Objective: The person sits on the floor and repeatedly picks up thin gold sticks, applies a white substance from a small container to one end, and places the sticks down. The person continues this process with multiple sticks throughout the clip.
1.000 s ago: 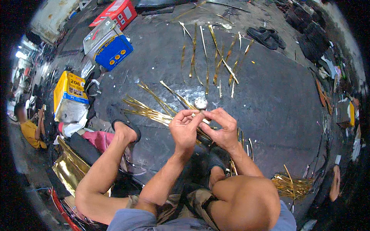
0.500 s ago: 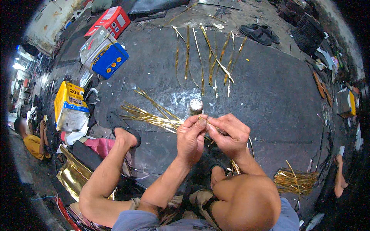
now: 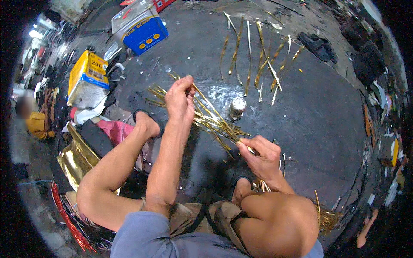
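Note:
Between my two hands stretches a narrow gold strip [image 3: 211, 106], running slantwise over a loose pile of gold strips [image 3: 204, 122] on the dark floor. My left hand [image 3: 180, 99] is closed on its far left end, fingers pinched together. Thumb and fingers of my right hand [image 3: 261, 155] pinch the near right end, by the pile's tips. Just beyond the pile stands a short metal cylinder [image 3: 237, 108] with a shiny top. Farther off, several separate gold strips [image 3: 260, 51] lie spread in a rough row.
A blue and silver tin [image 3: 144, 34] and a yellow and blue tin [image 3: 88, 81] stand at left. Black sandals [image 3: 318, 46] lie far right. Gold sheet [image 3: 79, 157] rests beside my left leg. More gold strips [image 3: 329, 218] lie past my right knee. Another person [image 3: 38, 122] sits far left.
My hands were together near the metal cylinder; now they are apart, the left farther out to the left, the right nearer me, with the strip drawn between them. The whole view has shifted.

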Demonstrator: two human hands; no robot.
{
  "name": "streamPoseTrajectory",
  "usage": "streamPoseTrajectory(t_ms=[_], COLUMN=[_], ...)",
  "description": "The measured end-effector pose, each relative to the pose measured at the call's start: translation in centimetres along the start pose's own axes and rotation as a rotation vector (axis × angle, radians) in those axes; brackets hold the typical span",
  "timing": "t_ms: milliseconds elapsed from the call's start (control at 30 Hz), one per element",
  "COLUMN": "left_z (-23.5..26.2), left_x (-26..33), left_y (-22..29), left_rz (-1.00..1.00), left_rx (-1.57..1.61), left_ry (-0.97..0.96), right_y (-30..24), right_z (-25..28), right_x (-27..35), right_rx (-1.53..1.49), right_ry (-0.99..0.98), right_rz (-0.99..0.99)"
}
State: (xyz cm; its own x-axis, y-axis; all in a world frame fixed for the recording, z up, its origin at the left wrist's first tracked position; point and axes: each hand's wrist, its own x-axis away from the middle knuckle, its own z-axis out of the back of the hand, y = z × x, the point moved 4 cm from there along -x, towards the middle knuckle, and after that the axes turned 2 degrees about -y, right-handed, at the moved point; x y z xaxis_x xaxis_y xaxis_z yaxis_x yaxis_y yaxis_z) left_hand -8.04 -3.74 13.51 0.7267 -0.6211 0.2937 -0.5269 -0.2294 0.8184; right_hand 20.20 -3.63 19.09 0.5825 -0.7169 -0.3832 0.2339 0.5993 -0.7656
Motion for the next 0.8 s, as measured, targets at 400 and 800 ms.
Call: streamPoseTrajectory(t_ms=[400, 800], left_z=[14.7, -0.6], left_x=[-14.6, -14.2], left_y=[-0.4, -9.8], left_rz=[-0.053, -0.960], left_rx=[-0.237, -1.385], left_ry=[0.545, -0.284], right_y=[5.1, 11.1], right_z=[0.2, -4.6], right_x=[8.7, 12.7], right_rx=[-0.024, -0.016], right_ry=[-0.182, -0.332], right_rz=[-0.221, -0.431])
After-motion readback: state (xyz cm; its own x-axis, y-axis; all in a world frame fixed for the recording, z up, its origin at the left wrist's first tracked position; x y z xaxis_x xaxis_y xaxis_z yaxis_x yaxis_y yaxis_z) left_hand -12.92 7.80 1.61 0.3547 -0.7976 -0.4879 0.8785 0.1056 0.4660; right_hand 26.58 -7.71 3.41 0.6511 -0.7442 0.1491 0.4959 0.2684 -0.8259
